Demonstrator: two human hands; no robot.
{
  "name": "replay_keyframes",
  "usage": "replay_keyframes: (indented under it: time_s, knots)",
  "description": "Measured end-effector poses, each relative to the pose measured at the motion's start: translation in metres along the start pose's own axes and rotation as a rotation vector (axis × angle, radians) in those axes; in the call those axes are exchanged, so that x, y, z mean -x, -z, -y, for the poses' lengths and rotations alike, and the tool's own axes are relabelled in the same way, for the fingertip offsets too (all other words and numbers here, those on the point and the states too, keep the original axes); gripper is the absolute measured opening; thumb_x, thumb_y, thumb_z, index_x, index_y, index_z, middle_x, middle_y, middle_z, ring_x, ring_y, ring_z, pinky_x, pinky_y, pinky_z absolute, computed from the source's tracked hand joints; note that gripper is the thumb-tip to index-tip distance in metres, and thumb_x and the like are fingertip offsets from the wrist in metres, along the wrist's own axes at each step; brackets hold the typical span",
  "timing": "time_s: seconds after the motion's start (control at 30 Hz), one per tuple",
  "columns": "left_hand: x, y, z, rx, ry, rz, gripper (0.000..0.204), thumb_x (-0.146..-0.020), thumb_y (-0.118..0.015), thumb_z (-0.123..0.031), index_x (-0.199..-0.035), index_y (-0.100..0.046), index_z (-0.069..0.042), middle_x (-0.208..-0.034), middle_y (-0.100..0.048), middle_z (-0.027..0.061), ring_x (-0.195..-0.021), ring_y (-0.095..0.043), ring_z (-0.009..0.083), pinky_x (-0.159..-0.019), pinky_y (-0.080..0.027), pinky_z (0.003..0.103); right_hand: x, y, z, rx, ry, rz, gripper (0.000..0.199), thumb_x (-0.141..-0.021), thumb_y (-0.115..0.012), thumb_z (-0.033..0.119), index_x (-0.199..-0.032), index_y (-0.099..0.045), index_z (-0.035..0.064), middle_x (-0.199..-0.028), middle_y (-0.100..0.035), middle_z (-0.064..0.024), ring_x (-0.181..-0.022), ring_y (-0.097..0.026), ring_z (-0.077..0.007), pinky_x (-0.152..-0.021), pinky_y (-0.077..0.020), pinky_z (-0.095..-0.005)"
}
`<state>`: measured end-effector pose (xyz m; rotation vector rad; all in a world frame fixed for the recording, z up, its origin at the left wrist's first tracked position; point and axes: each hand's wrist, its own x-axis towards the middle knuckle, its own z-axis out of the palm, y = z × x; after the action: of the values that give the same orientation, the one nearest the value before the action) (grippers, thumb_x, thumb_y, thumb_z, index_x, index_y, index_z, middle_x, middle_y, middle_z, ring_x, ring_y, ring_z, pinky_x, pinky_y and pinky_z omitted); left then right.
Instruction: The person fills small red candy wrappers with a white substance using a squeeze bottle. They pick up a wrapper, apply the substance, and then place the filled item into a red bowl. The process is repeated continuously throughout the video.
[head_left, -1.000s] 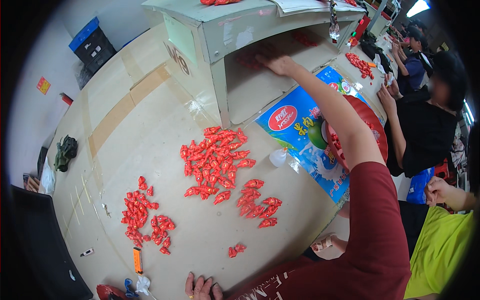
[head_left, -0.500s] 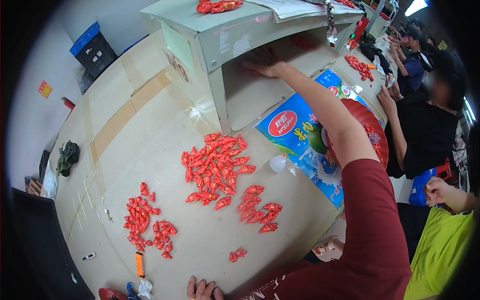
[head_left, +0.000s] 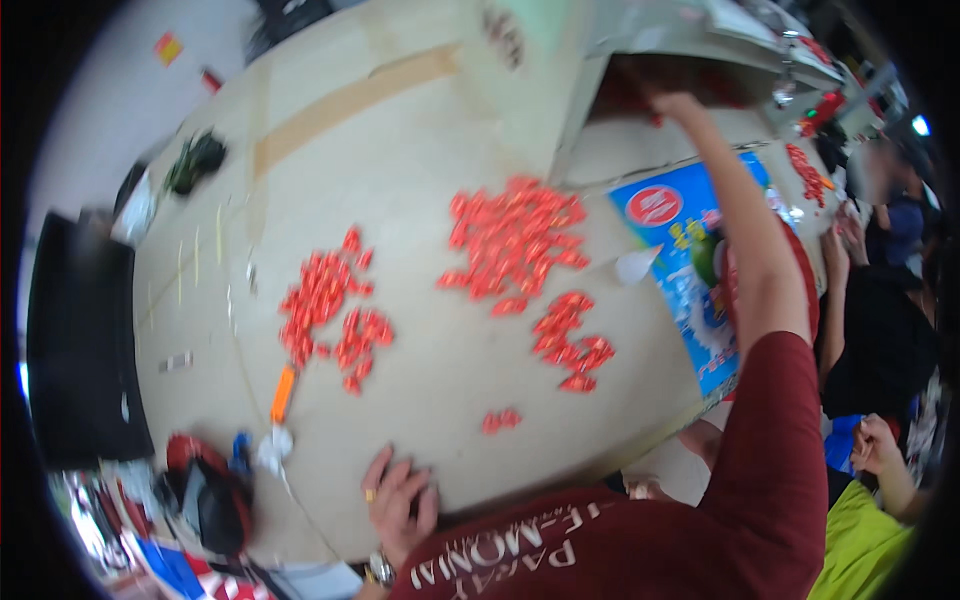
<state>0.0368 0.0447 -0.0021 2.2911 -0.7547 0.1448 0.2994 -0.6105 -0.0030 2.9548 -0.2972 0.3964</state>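
Observation:
My right arm stretches forward, and my right hand is inside the dark space under a pale green shelf unit. Shadow and blur smear its fingers, and small red pieces show beside it. My left hand lies on the near table edge with its fingers outstretched and nothing in them; it wears a ring. The closest pieces to it are a small cluster of red plastic figure parts. Farther off are a large pile of red parts, a middle group and a left pile.
A blue printed sheet lies on the right, partly beneath my arm, with a white cone-shaped piece at its edge. An orange stick-like object lies near the left pile. A dark green object sits far left. People sit along the right.
The view has swung, so the table and piles sit higher and farther right. More of my left hand shows. My right hand is still under the shelf, now blurred among red pieces.

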Motion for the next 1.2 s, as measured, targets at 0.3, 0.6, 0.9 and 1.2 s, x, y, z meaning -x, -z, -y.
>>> replay_keyframes:
  time_s: [0.3,0.6,0.9,1.2]
  knots:
    - [-0.002,0.011,0.007,0.271,0.083,-0.089,0.022,-0.073,-0.065,0.001,-0.095,-0.067,0.001,-0.103,-0.063,0.0149,-0.113,-0.053,0.0338,-0.095,-0.042,0.041,0.124,0.112,0.061,-0.480,-0.072,-0.427,0.048,-0.100,-0.034,0.041,-0.125,-0.057,0.0070,-0.121,-0.060,-0.0168,-0.120,-0.050,-0.0304,-0.105,-0.0312,-0.0343]
    - [-0.035,0.009,-0.006,0.308,0.081,0.107,0.029,-0.077,-0.065,0.001,-0.106,-0.062,0.000,-0.093,-0.058,0.0076,-0.080,-0.052,0.0155,-0.076,-0.044,0.026,0.307,0.179,0.231,-1.162,-0.312,-0.624,0.019,-0.093,-0.053,0.013,-0.105,-0.056,-0.0012,-0.086,-0.059,-0.0045,-0.079,-0.053,-0.0110,-0.076,-0.0428,-0.0227]
    - [-0.087,-0.043,-0.044,0.092,-0.332,0.261,0.052,-0.071,-0.075,-0.013,-0.119,-0.057,-0.004,-0.097,-0.061,0.0125,-0.080,-0.052,0.0295,-0.073,-0.045,0.038,0.324,0.124,0.239,-1.142,-0.538,-0.665,0.053,-0.076,-0.065,-0.002,-0.123,-0.040,-0.0006,-0.115,-0.051,-0.0132,-0.105,-0.050,-0.0199,-0.086,-0.0447,-0.0325]
    - [-0.073,-0.023,-0.027,0.163,-0.185,0.264,0.056,-0.065,-0.079,-0.011,-0.117,-0.059,-0.004,-0.098,-0.063,0.0107,-0.078,-0.050,0.0262,-0.071,-0.045,0.036,0.280,0.095,0.216,-1.054,-0.401,-0.384,0.061,-0.071,-0.074,0.005,-0.126,-0.048,-0.0007,-0.118,-0.059,-0.0154,-0.112,-0.055,-0.0245,-0.095,-0.0438,-0.0343]
